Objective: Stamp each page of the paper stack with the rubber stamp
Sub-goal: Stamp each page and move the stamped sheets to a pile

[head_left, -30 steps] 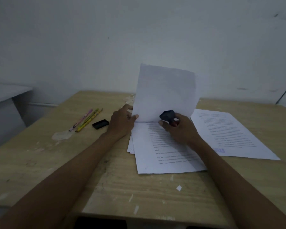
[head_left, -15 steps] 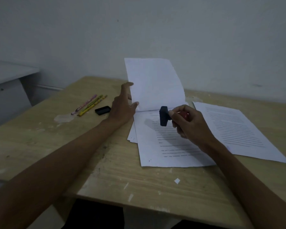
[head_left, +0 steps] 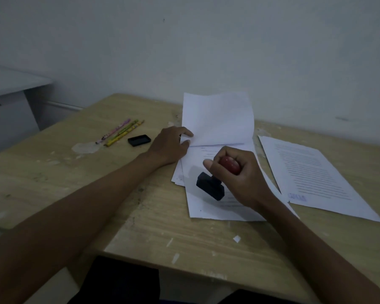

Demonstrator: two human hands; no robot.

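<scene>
Two hands work at the table's (head_left: 140,216) middle: our left hand (head_left: 169,145) pinches the lifted sheet (head_left: 217,119) upright, our right hand (head_left: 237,172) grips the stamp (head_left: 211,186), tilted, just over the stack's (head_left: 198,207) exposed page. One stamped sheet (head_left: 316,178) lies toward the right edge.

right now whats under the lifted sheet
The left hand holds the lifted sheet up; under it lies a printed page, partly covered by the right hand and stamp. Further sheets' edges peek out below.
</scene>
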